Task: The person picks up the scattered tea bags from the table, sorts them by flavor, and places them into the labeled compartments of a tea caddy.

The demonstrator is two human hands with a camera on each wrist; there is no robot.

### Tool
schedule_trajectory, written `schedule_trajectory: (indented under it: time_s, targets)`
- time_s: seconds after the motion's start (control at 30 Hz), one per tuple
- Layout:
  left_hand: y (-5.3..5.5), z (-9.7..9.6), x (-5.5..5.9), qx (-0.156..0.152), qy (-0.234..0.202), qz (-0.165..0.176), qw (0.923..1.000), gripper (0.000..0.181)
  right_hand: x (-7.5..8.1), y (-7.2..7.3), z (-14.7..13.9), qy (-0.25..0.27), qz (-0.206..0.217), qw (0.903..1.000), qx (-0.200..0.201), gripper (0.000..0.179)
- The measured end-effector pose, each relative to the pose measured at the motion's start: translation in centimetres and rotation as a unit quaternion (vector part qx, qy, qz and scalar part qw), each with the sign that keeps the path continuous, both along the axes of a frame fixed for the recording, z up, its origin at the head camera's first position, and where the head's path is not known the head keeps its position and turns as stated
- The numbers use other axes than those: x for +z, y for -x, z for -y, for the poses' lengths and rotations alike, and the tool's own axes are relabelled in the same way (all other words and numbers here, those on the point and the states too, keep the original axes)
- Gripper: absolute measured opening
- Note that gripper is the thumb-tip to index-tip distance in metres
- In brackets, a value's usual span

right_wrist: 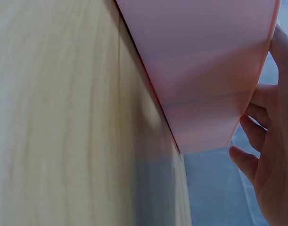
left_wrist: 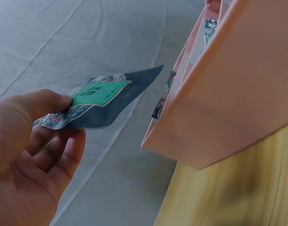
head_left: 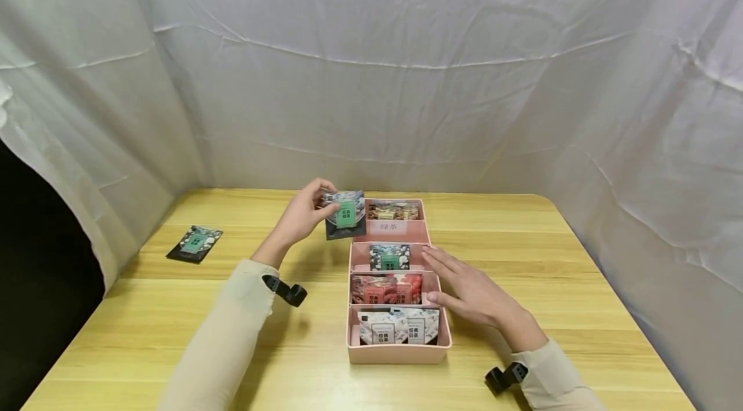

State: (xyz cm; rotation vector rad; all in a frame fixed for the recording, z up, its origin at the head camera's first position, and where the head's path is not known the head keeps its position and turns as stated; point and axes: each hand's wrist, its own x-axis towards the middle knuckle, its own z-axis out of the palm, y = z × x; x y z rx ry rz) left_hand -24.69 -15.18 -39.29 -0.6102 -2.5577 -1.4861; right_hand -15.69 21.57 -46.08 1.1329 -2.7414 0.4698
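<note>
My left hand (head_left: 302,212) pinches a dark tea sachet with a green label (head_left: 346,214) between thumb and fingers. In the left wrist view the sachet (left_wrist: 103,96) is held tilted, apart from the box wall. A long pink divided box (head_left: 397,355) stands on the table just right of it. From front to back, its compartments hold white sachets (head_left: 383,328), red sachets (head_left: 386,290), a green-labelled sachet (head_left: 389,258) and yellowish sachets (head_left: 393,210). My right hand (head_left: 473,288) rests at the box's right rim, fingers mostly extended; in the right wrist view its fingers (right_wrist: 252,132) border the edge.
Another green-labelled sachet (head_left: 196,243) lies flat on the left part of the wooden table (head_left: 522,237). A paper label with writing (head_left: 389,227) is on a divider near the box's back. Pale cloth (head_left: 371,108) hangs behind and at the sides.
</note>
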Motion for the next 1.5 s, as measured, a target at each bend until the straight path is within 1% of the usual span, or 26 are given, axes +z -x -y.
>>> schedule_trajectory:
  time_s: [0.17,0.23,0.37,0.6,0.87,0.93,1.03,1.17,1.27,1.43,1.5]
  targets:
    - [1.0,-1.3,0.2,-0.007,-0.02,0.011,0.9997,0.028,0.1,-0.1,0.0,0.002,0.002,1.0,-0.003,0.074]
    - [1.3,-1.9,0.2,-0.008,-0.015,0.013,0.9998,0.03,0.1,-0.1,0.0,0.003,0.002,1.0,-0.003,0.074]
    - [1.9,-3.0,0.1,-0.015,0.013,0.014,0.9997,0.036,0.1,-0.1,0.0,0.001,0.003,1.0,-0.003,0.074]
    - [2.7,-4.6,-0.6,-0.042,0.032,0.025,0.9983,0.03,-0.1,-0.2,0.0,0.003,0.004,1.0,-0.003,0.074]
    - [2.7,-5.9,-1.4,-0.065,0.06,0.035,0.9954,0.027,-0.1,-0.1,0.1,0.002,0.004,1.0,-0.002,0.074]
    - [2.7,-6.2,-1.6,-0.068,0.075,0.029,0.9945,0.026,-0.1,-0.1,0.1,0.002,0.005,1.0,-0.001,0.074]
    - [2.8,-6.5,-2.0,-0.086,0.082,0.029,0.9925,0.026,-0.1,-0.1,0.2,0.003,0.004,1.0,0.001,0.074]
    - [2.7,-7.0,-2.4,-0.109,0.101,0.033,0.9883,0.023,-0.1,-0.1,0.3,0.004,0.003,1.0,0.003,0.074]
    - [2.5,-7.2,-2.5,-0.117,0.124,0.026,0.985,0.021,-0.1,-0.1,0.4,0.004,0.001,1.0,0.003,0.074]
    - [2.5,-7.5,-2.6,-0.135,0.151,0.005,0.9793,0.021,-0.2,-0.1,0.4,0.002,-0.002,1.0,0.0,0.074]
    - [2.5,-7.6,-2.7,-0.141,0.163,0.002,0.9765,0.021,-0.2,-0.1,0.4,0.001,-0.002,1.0,-0.001,0.074]
